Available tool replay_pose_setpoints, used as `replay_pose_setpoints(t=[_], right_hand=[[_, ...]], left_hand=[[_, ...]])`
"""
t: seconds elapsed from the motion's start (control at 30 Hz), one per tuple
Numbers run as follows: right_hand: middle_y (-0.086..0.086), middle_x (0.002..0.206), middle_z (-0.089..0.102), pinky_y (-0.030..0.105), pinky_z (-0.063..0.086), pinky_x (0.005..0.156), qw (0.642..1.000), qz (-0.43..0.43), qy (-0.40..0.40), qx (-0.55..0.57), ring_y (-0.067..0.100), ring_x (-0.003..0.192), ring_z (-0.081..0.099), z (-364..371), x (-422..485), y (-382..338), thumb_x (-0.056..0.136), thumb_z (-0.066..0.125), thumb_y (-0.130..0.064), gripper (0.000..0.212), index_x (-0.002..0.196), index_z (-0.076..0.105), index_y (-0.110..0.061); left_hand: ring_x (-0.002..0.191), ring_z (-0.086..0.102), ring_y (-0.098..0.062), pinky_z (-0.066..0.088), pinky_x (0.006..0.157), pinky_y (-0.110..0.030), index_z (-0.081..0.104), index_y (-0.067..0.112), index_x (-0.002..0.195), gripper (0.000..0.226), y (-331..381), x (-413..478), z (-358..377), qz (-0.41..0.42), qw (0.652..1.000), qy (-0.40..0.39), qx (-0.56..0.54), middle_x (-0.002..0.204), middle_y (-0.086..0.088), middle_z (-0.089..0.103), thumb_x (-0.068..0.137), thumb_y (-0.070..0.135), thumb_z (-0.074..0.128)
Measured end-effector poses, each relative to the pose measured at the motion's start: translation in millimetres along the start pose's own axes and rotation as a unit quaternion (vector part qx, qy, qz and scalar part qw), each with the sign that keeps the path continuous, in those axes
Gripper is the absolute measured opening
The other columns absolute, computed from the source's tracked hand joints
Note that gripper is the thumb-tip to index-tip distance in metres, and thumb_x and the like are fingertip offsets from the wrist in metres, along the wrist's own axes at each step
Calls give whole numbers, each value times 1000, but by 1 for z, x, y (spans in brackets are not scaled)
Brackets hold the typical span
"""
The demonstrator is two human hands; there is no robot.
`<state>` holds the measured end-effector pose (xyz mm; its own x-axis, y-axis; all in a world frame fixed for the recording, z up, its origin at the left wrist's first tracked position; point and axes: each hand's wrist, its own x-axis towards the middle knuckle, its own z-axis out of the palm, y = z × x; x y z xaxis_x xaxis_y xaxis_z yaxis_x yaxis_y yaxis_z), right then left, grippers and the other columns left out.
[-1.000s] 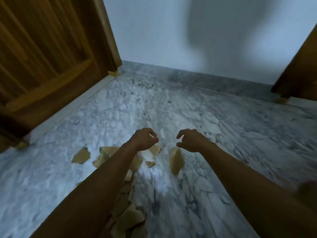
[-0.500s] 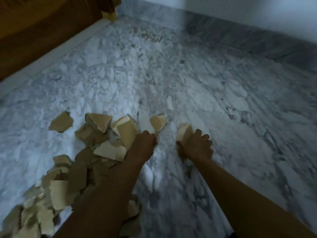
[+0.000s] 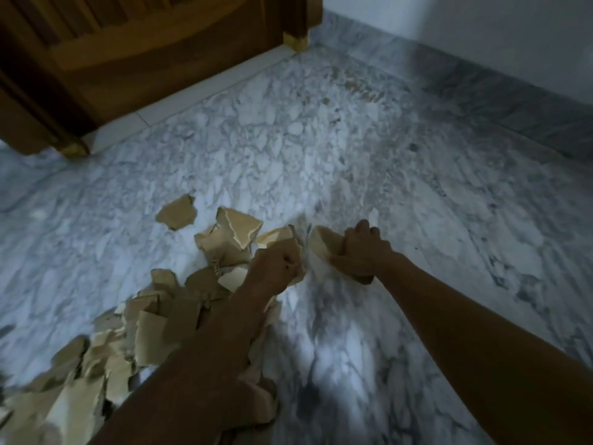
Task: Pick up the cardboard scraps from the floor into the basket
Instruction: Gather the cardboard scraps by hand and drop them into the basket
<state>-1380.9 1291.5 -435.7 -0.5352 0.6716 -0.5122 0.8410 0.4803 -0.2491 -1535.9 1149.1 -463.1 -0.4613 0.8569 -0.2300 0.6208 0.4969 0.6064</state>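
The right hand (image 3: 361, 253) curls its fingers round a pale tan curved cardboard scrap (image 3: 319, 248), low over the grey-white marble floor (image 3: 417, 187). The left hand (image 3: 276, 268), fingers curled, grips a second tan scrap (image 3: 279, 237) at the edge of the heap of torn tan cardboard scraps (image 3: 150, 322), which lies on the floor near a brown wooden door (image 3: 144, 53).

The heap of torn tan cardboard scraps (image 3: 154, 316) lies on the grey-veined marble floor (image 3: 353, 139). Behind the heap stands the brown wooden door (image 3: 128, 59). The left hand (image 3: 276, 268) lies on the heap's right edge. Just right of the heap, the right hand (image 3: 362, 252) grips a pale curled cardboard piece (image 3: 321, 252).
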Motion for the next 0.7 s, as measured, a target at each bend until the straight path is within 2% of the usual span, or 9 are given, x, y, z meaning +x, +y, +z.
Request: replay_pose_setpoints(t=[0.07, 0.13, 0.27, 0.37, 0.43, 0.47, 0.53, 0.63, 0.7], right_hand=[[13, 144, 27, 53, 37, 106, 1000, -3, -12, -21, 37, 133, 32, 13, 7, -8, 89, 63, -51, 72, 143, 37, -12], [14, 141, 29, 52, 41, 104, 998, -25, 3, -55, 38, 130, 32, 36, 6, -7, 94, 60, -36, 65, 148, 31, -15], [16, 137, 33, 49, 43, 97, 999, 37, 30, 7, 39, 123, 34, 54, 5, 4, 89, 65, -25, 54, 135, 40, -10], [18, 139, 29, 45, 43, 95, 990, 105, -8, 91, 41, 125, 37, 50, 4, 14, 84, 75, -34, 75, 140, 28, -15], [18, 140, 39, 45, 44, 98, 989, 120, -23, 86, 40, 127, 44, 50, 2, 23, 79, 79, -37, 88, 145, 25, -15], [16, 139, 46, 44, 46, 100, 990, 118, -35, 68, 38, 126, 49, 51, 1, 27, 80, 78, -37, 85, 145, 30, -13], [13, 134, 55, 41, 52, 96, 991, 102, -87, 24, 31, 119, 59, 51, -3, 28, 81, 76, -33, 70, 138, 44, -9], [15, 116, 62, 29, 54, 68, 985, 68, -161, 4, 27, 102, 65, 36, -6, 16, 87, 74, -25, 57, 132, 51, 1], [13, 104, 64, 27, 53, 63, 988, 37, -148, -1, 24, 89, 63, 14, -3, -3, 88, 72, -21, 46, 123, 58, 3]], left_hand=[[82, 63, -17, 43, 80, -28, 73, 1, 82, 21, -11, 10, -5, -56, 998, -4, -3, 81, -7, 69, 83, 21, 77], [95, 65, -29, 46, 93, -35, 72, 2, 84, 25, -26, 18, 4, -105, 994, -32, 6, 92, -20, 71, 82, 27, 77], [106, 59, -34, 45, 87, -35, 59, 0, 120, 64, -34, 18, 28, -166, 981, 12, 99, 114, -20, 63, 77, 45, 75], [113, 58, -37, 48, 87, -41, 35, -2, 142, 89, -17, 12, 26, -170, 979, 30, 104, 122, -21, 59, 76, 41, 79], [113, 59, -41, 51, 88, -46, 20, 1, 147, 105, -8, 8, 23, -194, 977, 56, 61, 123, -23, 59, 72, 38, 83], [110, 61, -41, 53, 86, -47, 19, 4, 146, 106, -5, 6, 23, -197, 977, 71, 36, 121, -22, 60, 70, 37, 85], [105, 63, -41, 54, 82, -45, 33, 8, 140, 89, -1, 0, 21, -172, 983, 67, 25, 115, -20, 64, 72, 39, 82], [104, 64, -36, 53, 81, -40, 61, 9, 120, 46, 4, -7, 5, -113, 994, 1, -8, 110, -17, 68, 86, 38, 69], [109, 63, -34, 50, 85, -35, 63, 8, 123, 42, 7, -10, -19, -78, 995, -49, -37, 116, -16, 67, 90, 34, 67]])
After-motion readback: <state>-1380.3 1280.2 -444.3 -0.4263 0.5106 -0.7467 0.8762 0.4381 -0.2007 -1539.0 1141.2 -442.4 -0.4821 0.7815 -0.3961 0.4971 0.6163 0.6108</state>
